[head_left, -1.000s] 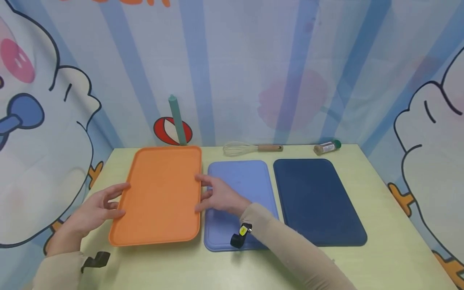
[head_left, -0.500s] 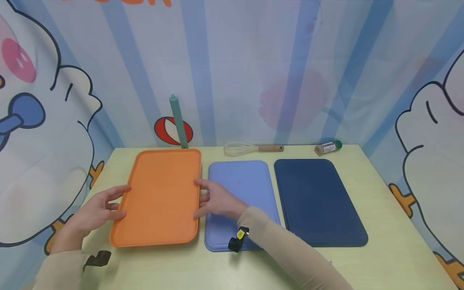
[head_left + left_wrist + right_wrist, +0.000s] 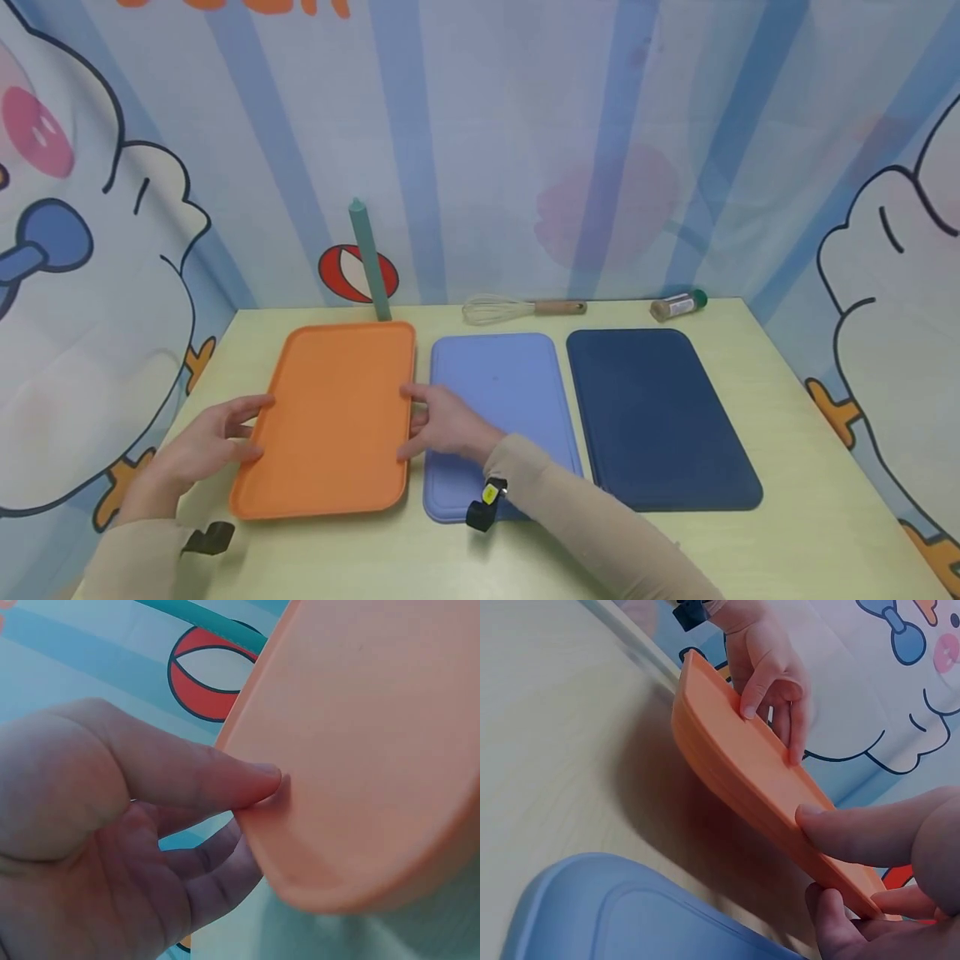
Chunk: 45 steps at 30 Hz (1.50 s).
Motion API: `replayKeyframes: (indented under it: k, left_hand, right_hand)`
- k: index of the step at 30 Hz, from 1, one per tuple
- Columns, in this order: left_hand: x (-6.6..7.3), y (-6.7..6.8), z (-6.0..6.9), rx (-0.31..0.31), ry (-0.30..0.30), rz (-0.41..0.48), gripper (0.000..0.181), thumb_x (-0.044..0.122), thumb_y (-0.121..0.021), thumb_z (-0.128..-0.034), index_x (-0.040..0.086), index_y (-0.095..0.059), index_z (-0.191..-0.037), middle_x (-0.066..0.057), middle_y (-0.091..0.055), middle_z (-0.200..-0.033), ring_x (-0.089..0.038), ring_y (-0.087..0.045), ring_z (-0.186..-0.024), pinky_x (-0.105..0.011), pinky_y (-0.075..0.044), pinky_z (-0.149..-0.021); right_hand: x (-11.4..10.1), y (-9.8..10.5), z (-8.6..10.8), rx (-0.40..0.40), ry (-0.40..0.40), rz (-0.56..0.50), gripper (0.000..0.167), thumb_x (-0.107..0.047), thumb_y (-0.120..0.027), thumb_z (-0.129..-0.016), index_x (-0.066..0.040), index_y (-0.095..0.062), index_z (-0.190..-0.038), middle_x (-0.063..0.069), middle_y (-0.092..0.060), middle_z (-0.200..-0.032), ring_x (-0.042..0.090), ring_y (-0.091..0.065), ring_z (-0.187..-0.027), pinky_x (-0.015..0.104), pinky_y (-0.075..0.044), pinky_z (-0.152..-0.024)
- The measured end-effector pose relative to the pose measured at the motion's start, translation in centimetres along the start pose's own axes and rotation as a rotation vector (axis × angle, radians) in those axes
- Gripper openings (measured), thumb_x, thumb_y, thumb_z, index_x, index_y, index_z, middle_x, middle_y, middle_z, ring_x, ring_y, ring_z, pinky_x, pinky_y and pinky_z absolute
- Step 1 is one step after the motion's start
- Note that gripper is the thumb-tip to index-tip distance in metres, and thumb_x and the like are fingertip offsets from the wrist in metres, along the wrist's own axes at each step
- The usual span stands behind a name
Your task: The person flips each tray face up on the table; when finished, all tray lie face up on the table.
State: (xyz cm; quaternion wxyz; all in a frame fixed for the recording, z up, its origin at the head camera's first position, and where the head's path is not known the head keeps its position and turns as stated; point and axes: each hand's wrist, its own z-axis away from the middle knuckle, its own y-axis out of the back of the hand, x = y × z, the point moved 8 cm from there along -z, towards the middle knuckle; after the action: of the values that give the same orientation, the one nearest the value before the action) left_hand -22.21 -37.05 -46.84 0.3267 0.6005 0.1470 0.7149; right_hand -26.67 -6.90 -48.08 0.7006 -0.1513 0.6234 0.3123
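An orange tray point(image 3: 333, 417) with a low raised rim is held between both hands at the left of the table. My left hand point(image 3: 206, 442) grips its left edge, the thumb over the rim and other fingers beneath, as the left wrist view shows. On the opposite edge my right hand point(image 3: 446, 423) pinches the rim, thumb on top and fingers below in the right wrist view. A shadow under the tray point(image 3: 780, 787) there shows it raised off the tabletop. Beneath the right hand and wrist lies a light blue tray or board point(image 3: 495, 367).
A dark blue tray or board point(image 3: 660, 417) lies to the right. Along the back edge are a whisk point(image 3: 521, 308) with a wooden handle and a green-capped jar point(image 3: 678, 305). A teal stick-like thing point(image 3: 370, 262) stands upright behind the orange tray. A printed cloth point(image 3: 495, 150) forms the backdrop.
Both hands have brought the orange tray slightly toward the near edge and down. More of the teal stick's lower end shows behind it. The grips look the same.
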Motion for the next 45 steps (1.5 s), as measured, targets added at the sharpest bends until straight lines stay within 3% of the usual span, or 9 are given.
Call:
replayKeyframes:
  k: [7, 17, 22, 25, 27, 32, 35, 45]
  left_hand:
    - [-0.6, -0.3, -0.1, -0.019, 0.017, -0.008, 0.074, -0.001, -0.071, -0.0933, -0.008, -0.035, -0.158, -0.034, -0.038, -0.160, -0.050, -0.056, -0.131, -0.037, -0.059, -0.093]
    - [-1.0, -0.5, -0.4, -0.018, 0.016, 0.004, 0.072, -0.007, -0.067, -0.0906, -0.008, -0.038, -0.157, -0.036, -0.038, -0.159, -0.051, -0.056, -0.130, -0.041, -0.060, -0.093]
    - [-1.3, -0.6, -0.6, -0.015, 0.039, 0.000, 0.072, -0.008, -0.066, -0.0903, -0.007, -0.038, -0.157, -0.036, -0.037, -0.159, -0.051, -0.055, -0.130, -0.047, -0.059, -0.095]
    - [-1.2, -0.7, -0.6, -0.010, 0.041, -0.016, 0.072, -0.008, -0.066, -0.0904, -0.007, -0.038, -0.156, -0.036, -0.037, -0.159, -0.053, -0.054, -0.131, -0.051, -0.058, -0.098]
    - [-1.1, -0.7, -0.6, -0.011, 0.038, -0.019, 0.072, -0.008, -0.067, -0.0902, -0.008, -0.038, -0.156, -0.036, -0.037, -0.159, -0.054, -0.053, -0.132, -0.053, -0.057, -0.098]
    - [-1.2, -0.8, -0.8, -0.009, 0.048, -0.024, 0.073, -0.007, -0.068, -0.0901, -0.007, -0.038, -0.156, -0.035, -0.037, -0.160, -0.054, -0.053, -0.132, -0.053, -0.057, -0.099]
    - [-1.1, -0.8, -1.0, -0.017, 0.052, -0.023, 0.073, -0.007, -0.068, -0.0899, -0.008, -0.038, -0.157, -0.035, -0.036, -0.160, -0.053, -0.054, -0.131, -0.053, -0.057, -0.099]
    - [-0.7, -1.0, -0.8, -0.034, 0.053, -0.038, 0.077, -0.007, -0.067, -0.0894, -0.009, -0.033, -0.158, -0.037, -0.033, -0.160, -0.056, -0.052, -0.133, -0.055, -0.056, -0.100]
  right_hand:
    - [0.3, -0.4, 0.1, 0.008, -0.037, 0.100, 0.102, 0.006, -0.092, -0.073, -0.005, -0.041, -0.161, 0.011, -0.047, -0.162, 0.020, -0.069, -0.114, 0.031, -0.058, -0.096]
    - [-0.1, -1.0, 0.2, -0.012, -0.033, 0.164, 0.100, 0.006, -0.092, -0.074, 0.001, -0.041, -0.159, 0.018, -0.052, -0.156, 0.022, -0.071, -0.113, 0.028, -0.058, -0.094]
    - [-0.2, -1.0, 0.3, -0.009, -0.051, 0.271, 0.098, -0.004, -0.094, -0.076, 0.003, -0.042, -0.158, 0.014, -0.069, -0.130, 0.013, -0.070, -0.096, 0.025, -0.056, -0.085]
    - [-0.3, -1.0, 0.4, -0.008, -0.073, 0.311, 0.094, -0.009, -0.094, -0.077, 0.003, -0.044, -0.156, 0.009, -0.071, -0.112, 0.012, -0.064, -0.088, 0.025, -0.053, -0.076]
    - [-0.4, -1.0, 0.4, -0.007, -0.081, 0.324, 0.091, -0.011, -0.093, -0.078, 0.004, -0.046, -0.155, 0.007, -0.068, -0.109, 0.013, -0.060, -0.086, 0.025, -0.050, -0.072]
    - [-0.8, -1.0, 0.4, -0.012, -0.073, 0.335, 0.055, -0.013, -0.091, -0.082, 0.003, -0.065, -0.128, 0.003, -0.065, -0.092, 0.014, -0.053, -0.075, 0.026, -0.043, -0.063]
    - [-1.0, -1.0, 0.4, -0.015, -0.063, 0.347, 0.036, -0.014, -0.090, -0.083, 0.000, -0.066, -0.106, 0.002, -0.058, -0.080, 0.014, -0.049, -0.067, 0.027, -0.039, -0.058]
    - [-1.1, -1.1, 0.5, -0.008, -0.061, 0.393, 0.038, -0.018, -0.089, -0.084, 0.003, -0.062, -0.101, -0.001, -0.046, -0.075, 0.014, -0.044, -0.064, 0.027, -0.036, -0.055]
